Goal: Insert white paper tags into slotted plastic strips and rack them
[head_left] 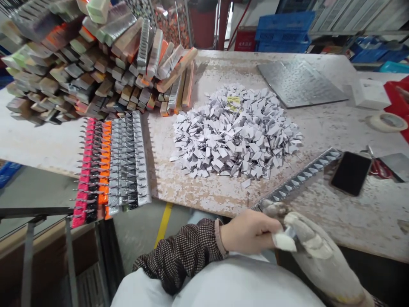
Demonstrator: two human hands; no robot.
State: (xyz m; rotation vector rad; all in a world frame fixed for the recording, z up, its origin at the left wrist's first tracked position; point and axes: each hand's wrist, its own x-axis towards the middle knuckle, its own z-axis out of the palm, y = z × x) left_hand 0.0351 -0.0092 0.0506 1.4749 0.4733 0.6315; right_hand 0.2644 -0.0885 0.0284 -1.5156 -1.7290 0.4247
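Note:
My bare left hand point(252, 232) is closed in a pinch on a small white paper tag point(284, 241) at the table's near edge. My gloved right hand point(315, 247) is wrapped round the near end of a long silver strip of clips point(300, 177), which slants up and right over the table. The two hands touch at the tag. A large heap of white paper tags point(236, 130) lies on the worn table point(335, 128) just beyond.
Rows of pink, orange and silver clip strips point(110, 164) hang over the table edge at left. Behind them rises a stack of bundled strips point(96, 59). A black phone point(350, 172), tape roll point(387, 122), metal plate point(300, 83), white box point(370, 94) and blue crates point(283, 32) lie right and back.

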